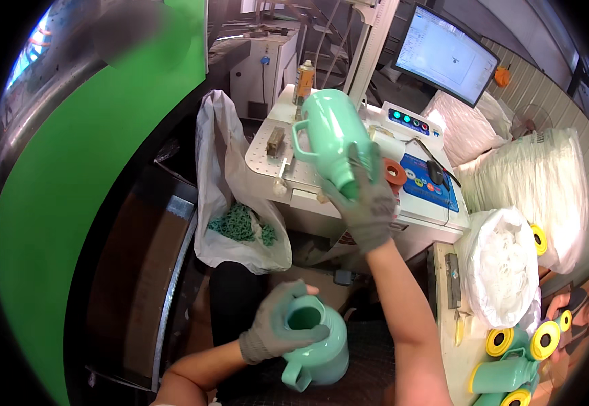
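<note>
Gripping a mint-green plastic jug shell (pixel 330 139) by its narrow end, the gloved right hand (pixel 365 206) has its fingers wrapped fully around that end and holds the shell tilted in the air just above the white machine table (pixel 274 159), handle turned toward the table's near left corner. Below the table, close to the person's lap, the gloved left hand (pixel 277 323) is closed over the open rim of a second mint-green jug shell (pixel 316 345), fingers curled over the edge and thumb outside, with that jug standing upright and its handle toward the lower left. Left of the table hangs a white plastic bag (pixel 230 196) with green scraps in it. An orange tape roll (pixel 395 172) lies on the table's right side, beside a blue control panel (pixel 429 183). Behind the table stands a monitor (pixel 445 55). Right of the table sit white sacks (pixel 504 264), and below them more green jugs with yellow caps (pixel 517 352).
</note>
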A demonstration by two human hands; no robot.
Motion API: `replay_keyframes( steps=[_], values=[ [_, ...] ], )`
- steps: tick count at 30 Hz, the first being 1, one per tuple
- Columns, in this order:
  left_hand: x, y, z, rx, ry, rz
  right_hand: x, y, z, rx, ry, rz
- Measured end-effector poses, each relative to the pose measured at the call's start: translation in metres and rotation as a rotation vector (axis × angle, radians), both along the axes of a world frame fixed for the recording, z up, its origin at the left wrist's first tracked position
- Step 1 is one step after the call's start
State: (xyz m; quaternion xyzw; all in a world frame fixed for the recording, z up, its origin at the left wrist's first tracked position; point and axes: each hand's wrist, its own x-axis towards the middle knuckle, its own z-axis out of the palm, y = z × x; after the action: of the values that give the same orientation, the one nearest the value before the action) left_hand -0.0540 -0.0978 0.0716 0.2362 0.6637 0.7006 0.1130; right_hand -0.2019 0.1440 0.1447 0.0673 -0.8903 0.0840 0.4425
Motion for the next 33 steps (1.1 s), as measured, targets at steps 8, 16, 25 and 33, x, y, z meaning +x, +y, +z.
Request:
replay_keyframes(
  steps=[8,16,25,33],
  values=[
    [0.008,-0.010,-0.013,-0.261,0.258,0.080,-0.096,-0.066,-0.021,0.152,-0.349,-0.137],
    [0.004,-0.010,-0.009,-0.284,0.265,0.081,-0.115,-0.057,-0.020,0.200,-0.360,-0.199],
    [0.009,-0.002,-0.018,-0.081,-0.106,0.076,0.009,-0.037,-0.048,0.029,-0.266,0.006],
    [-0.027,0.001,-0.062,-0.024,-0.076,-0.187,0.379,0.087,-0.132,-0.357,-0.177,-0.650]
  ],
)
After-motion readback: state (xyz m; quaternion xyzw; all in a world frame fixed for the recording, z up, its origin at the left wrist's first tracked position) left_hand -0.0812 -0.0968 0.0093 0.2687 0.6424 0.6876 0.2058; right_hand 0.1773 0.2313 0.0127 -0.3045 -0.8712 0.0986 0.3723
